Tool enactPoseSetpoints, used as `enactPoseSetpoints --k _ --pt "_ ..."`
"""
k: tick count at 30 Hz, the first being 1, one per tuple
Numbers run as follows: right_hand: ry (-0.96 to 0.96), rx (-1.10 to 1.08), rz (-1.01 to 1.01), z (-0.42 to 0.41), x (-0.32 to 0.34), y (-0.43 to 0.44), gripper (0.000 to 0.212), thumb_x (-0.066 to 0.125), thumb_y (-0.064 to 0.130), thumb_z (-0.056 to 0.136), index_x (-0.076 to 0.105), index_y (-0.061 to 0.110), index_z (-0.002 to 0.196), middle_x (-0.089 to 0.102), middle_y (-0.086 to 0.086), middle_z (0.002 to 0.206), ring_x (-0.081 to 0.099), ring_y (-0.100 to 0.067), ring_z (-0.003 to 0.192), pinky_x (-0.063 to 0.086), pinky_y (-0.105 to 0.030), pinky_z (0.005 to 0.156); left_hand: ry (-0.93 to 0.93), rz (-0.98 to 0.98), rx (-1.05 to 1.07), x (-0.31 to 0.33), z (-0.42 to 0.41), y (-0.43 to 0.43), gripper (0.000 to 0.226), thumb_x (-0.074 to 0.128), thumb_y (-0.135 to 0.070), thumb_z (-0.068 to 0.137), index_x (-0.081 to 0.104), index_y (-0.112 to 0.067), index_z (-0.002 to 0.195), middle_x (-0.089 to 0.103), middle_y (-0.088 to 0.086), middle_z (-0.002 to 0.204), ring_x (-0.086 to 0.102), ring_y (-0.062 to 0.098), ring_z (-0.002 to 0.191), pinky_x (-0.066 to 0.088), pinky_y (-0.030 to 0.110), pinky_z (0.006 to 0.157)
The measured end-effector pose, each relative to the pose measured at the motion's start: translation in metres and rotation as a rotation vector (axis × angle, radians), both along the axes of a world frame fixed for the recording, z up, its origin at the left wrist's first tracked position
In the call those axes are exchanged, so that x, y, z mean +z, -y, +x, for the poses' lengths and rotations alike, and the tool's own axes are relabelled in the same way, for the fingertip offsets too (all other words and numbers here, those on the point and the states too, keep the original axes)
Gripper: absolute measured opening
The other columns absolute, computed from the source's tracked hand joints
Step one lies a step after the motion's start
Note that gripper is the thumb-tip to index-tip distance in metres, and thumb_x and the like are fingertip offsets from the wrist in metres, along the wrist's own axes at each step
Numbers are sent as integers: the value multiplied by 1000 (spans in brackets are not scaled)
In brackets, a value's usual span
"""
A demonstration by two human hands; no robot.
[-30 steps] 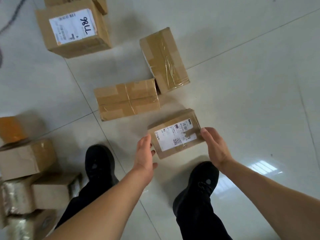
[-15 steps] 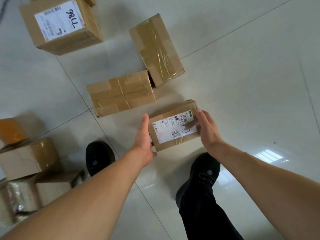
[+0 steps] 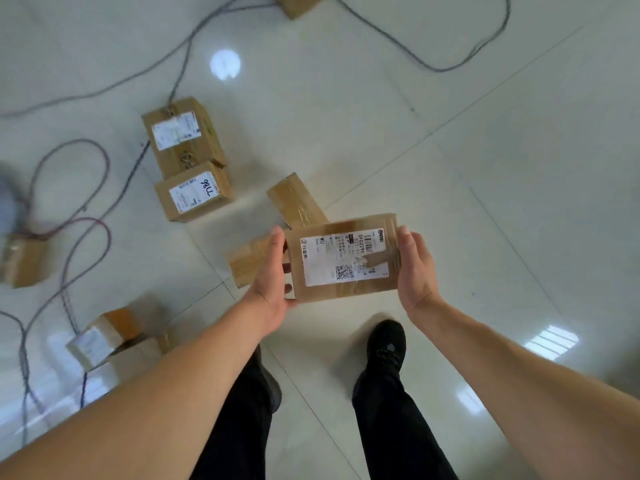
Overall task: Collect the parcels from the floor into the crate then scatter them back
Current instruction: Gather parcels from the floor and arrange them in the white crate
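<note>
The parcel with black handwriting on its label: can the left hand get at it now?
Probably not yet: the left hand holds the lifted parcel with the right hand; nothing else blocks the handwritten parcel.

About nine parcels [image 3: 343, 261], two shoes [image 3: 388, 344], several cables [image 3: 440, 70]

open tiled floor [image 3: 502, 185] on my right, two taped parcels [image 3: 296, 202] lying just ahead, cables [image 3: 110, 237] and more parcels [image 3: 192, 195] crowding my left
</note>
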State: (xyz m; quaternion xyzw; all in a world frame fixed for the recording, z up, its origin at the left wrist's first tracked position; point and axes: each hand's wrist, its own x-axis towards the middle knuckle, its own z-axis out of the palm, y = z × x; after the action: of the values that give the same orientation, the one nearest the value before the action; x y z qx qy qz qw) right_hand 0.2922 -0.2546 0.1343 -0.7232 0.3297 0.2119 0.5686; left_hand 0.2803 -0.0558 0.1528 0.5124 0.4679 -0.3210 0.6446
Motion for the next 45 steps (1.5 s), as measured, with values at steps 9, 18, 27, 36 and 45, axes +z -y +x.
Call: enactPoseSetpoints --k 9,18,27,36,45 --pt "174 -156 138 39 164 -3 38 44 57 105 53 23 92 65 -1 90 64 -17 81 49 -32 72 165 94 26 174 44 -3 59 30 -76 93 69 -35 106 70 9 107 66 28 100 53 44 89" --pt "324 -135 207 74 311 -3 36 51 56 101 52 21 92 64 -3 93 62 -19 85 47 -33 71 402 203 9 314 67 -10 53 35 -65 100 66 -29 123 70 7 102 67 24 87 53 28 57" --pt "515 -196 195 91 435 -7 50 56 61 89 57 14 105 68 -5 95 65 -20 82 50 -33 73 603 199 -109 419 102 -21 55 36 -72 95 61 -31 124 70 12 113 69 28 91 52 32 66" --pt "670 -360 98 53 521 -10 40 59 53 97 58 13 105 67 -9 98 68 -18 78 57 -42 77 777 76 -273 502 112 -21 56 32 -68 99 60 -29 128 68 -1 121 65 21 101 48 34 69" --pt "795 -518 48 0 570 16 51 57 61 88 61 13 104 69 -13 100 66 -24 87 51 -36 76 857 -65 -448 558 101 16 56 27 -68 100 62 -33 124 68 0 121 66 26 97 47 36 74"
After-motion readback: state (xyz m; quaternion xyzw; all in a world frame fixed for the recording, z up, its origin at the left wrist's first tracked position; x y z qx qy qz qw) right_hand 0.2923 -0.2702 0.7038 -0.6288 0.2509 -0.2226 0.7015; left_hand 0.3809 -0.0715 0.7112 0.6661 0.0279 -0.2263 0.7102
